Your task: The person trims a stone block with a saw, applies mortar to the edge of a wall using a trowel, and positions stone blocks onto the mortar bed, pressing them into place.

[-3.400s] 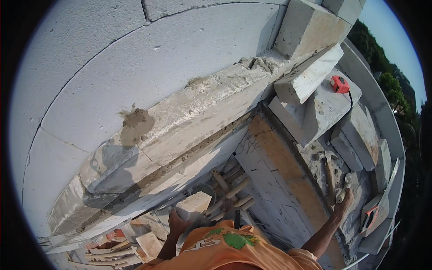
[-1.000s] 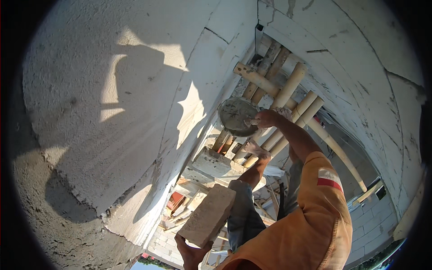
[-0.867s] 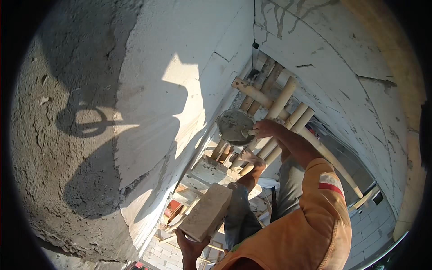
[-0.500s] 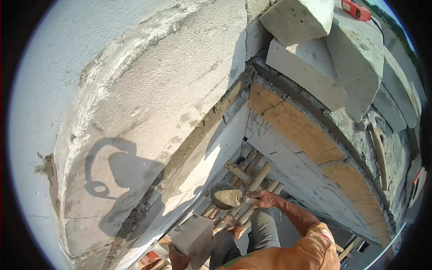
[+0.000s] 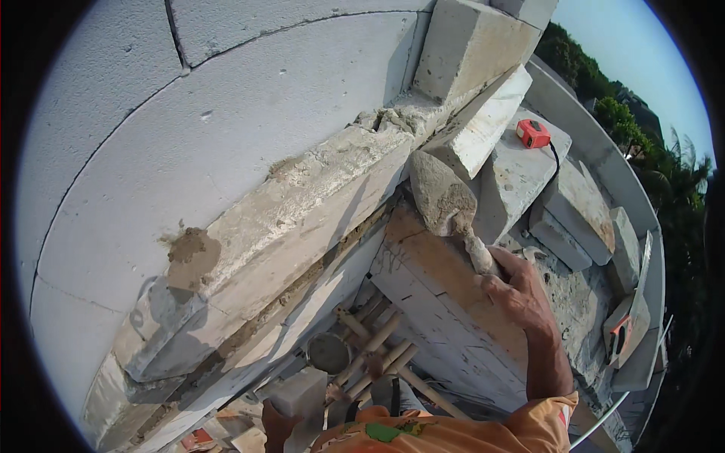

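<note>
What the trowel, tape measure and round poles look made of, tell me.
Trowel: probably metal-bladed, though rough grey mortar hides it; the whitish handle is unclear. Tape measure: likely smooth plastic, given its bright red, moulded look. Poles: perhaps smooth bamboo, being tan and round.

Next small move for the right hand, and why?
Probably tip the grey, mortar-smeared pointed trowel toward the narrow, mortar-streaked ledge: the right hand holds it near the corner, while the left hand holds the pale rectangular block low.
</note>
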Demonstrator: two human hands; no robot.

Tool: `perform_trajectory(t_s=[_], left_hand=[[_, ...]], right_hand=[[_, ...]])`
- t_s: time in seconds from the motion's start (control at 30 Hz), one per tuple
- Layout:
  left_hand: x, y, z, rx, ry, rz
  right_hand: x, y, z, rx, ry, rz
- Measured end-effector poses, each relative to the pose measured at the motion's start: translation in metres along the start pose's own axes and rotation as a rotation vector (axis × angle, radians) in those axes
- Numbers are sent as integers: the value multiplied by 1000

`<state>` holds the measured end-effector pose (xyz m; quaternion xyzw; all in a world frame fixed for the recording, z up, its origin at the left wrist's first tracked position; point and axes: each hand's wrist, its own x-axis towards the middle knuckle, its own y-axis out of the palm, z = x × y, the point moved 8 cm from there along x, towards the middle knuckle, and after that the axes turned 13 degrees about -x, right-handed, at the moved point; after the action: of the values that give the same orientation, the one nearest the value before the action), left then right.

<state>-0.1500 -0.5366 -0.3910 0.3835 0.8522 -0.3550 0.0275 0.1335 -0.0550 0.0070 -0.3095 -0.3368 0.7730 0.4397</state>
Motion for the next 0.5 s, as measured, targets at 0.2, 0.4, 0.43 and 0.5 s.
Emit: perform_trajectory(t_s=[0.2,0.4,0.43,0.5], left_hand=[[-19,-1,7,-83,12,-92],[-37,-4,23,-86,-65,-119],[-41,-8,23,-88,-48,-142],[-52,-15,27,-87,-41,-172]], right_hand=[[66,3,65,-392,-479,-751],[94,81,42,-866,-375,-990],[88,84,40,-836,-408,-988],[70,88,36,-772,-465,-976]])
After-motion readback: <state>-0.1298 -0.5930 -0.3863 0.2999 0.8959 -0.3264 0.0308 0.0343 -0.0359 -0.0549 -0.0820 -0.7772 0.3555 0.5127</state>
